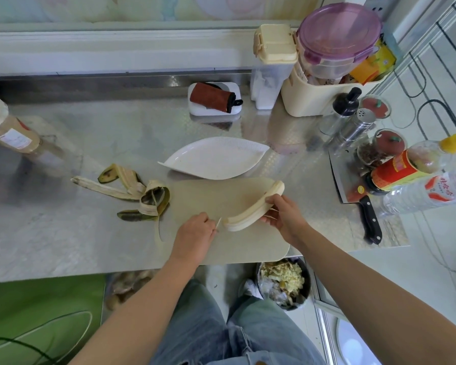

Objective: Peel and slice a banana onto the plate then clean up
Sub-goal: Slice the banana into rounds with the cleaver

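Closest to the camera, below the counter edge, are the person's jeans (pixel 221 325) and a round bin (pixel 283 283) of pale scraps. Both bare forearms reach up from there onto the cutting board (pixel 208 196).

The left hand (pixel 195 231) has its fingers drawn together, pinching a thin pale strand (pixel 218 223) just off the near end of the peeled banana (pixel 248 213). The right hand (pixel 286 216) grips the banana from the right, fingers curled round its middle, with a few more fine strands showing under the fingers. The banana curves over the board between the two hands, its far end pointing up and to the right. Whether it rests on the board cannot be told.

Left of the board, touching its edge, the banana peel (pixel 134 192) lies splayed on the steel counter (pixel 90 143). Just beyond the board sits a white leaf-shaped plate (pixel 216 159). To the right a cleaver (pixel 350 180) with a black handle lies flat, and crowded beside it are oil and sauce bottles (pixel 411 164), jars and a metal shaker (pixel 358 127).

Farther back a white dish (pixel 195 109) holds a rolled rust-brown cloth (pixel 211 97). Right of it stands a cream tub (pixel 308 101) with a purple-lidded container (pixel 337 32) on top. At the far left stands a tall bottle (pixel 8 130).
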`<state>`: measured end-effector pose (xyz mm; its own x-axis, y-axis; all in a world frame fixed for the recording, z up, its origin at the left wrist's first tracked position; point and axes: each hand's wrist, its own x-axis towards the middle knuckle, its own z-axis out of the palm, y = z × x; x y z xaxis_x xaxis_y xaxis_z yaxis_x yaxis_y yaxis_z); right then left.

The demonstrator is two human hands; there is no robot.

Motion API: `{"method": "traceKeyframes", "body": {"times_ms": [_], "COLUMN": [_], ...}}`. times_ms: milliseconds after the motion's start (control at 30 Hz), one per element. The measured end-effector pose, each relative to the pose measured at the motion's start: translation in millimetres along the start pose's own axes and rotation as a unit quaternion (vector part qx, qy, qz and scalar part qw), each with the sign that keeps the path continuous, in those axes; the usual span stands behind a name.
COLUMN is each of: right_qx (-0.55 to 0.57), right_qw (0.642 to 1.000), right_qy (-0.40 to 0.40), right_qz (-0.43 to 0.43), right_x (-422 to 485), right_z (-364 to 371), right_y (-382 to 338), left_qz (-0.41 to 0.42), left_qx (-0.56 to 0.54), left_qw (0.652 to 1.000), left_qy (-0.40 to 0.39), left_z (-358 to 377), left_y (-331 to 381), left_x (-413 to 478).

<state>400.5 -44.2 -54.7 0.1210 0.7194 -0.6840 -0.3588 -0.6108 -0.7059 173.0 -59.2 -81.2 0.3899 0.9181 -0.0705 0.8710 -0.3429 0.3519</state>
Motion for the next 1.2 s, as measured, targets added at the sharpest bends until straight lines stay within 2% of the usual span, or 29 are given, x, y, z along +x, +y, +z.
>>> {"method": "traceKeyframes", "body": {"times_ms": [67, 133, 233, 400, 467, 533, 633, 833, 933, 1033, 1100, 1133, 1200], "right_qx": [0.004, 0.012, 0.022, 0.007, 0.004, 0.001, -0.004, -0.019, -0.021, -0.027, -0.048, -0.063, -0.090], "right_qw": [1.000, 1.000, 1.000, 1.000, 1.000, 0.999, 0.999, 0.999, 0.999, 0.998, 0.996, 0.995, 0.993], "right_qy": [0.001, 0.003, 0.000, -0.013, -0.024, -0.033, -0.042, -0.044, -0.043, -0.056, -0.073, -0.077, -0.076], "right_qz": [-0.001, -0.002, 0.003, 0.002, -0.001, -0.002, -0.004, -0.002, -0.001, 0.004, 0.006, 0.006, 0.005], "right_x": [-1, -1, 3, 9, 12, 14, 17, 22, 22, 22, 20, 19, 16], "right_z": [2, 4, 12, 44, 58, 68, 79, 86, 85, 79, 72, 68, 58], "right_y": [0, -1, -4, -10, -10, -9, -9, -9, -7, -5, -4, -2, 2], "left_qz": [0.002, -0.048, -0.125, -0.183, -0.250, -0.305, -0.313, -0.358, -0.334, -0.287, -0.213, -0.165, -0.080], "left_qx": [0.006, -0.026, -0.088, -0.097, -0.085, -0.037, 0.000, -0.025, 0.025, 0.071, 0.026, -0.022, -0.121], "left_qw": [1.000, 0.998, 0.980, 0.943, 0.931, 0.934, 0.945, 0.923, 0.931, 0.937, 0.953, 0.965, 0.985], "left_qy": [0.009, 0.032, 0.126, 0.262, 0.254, 0.185, 0.095, 0.140, 0.147, 0.188, 0.215, 0.201, 0.099], "left_z": [1, -5, -30, -80, -90, -91, -87, -93, -95, -94, -91, -87, -78], "left_y": [1, -2, -14, -53, -74, -93, -106, -108, -110, -102, -86, -76, -50], "left_x": [0, 3, 15, 39, 45, 44, 34, 34, 36, 38, 40, 41, 40]}}
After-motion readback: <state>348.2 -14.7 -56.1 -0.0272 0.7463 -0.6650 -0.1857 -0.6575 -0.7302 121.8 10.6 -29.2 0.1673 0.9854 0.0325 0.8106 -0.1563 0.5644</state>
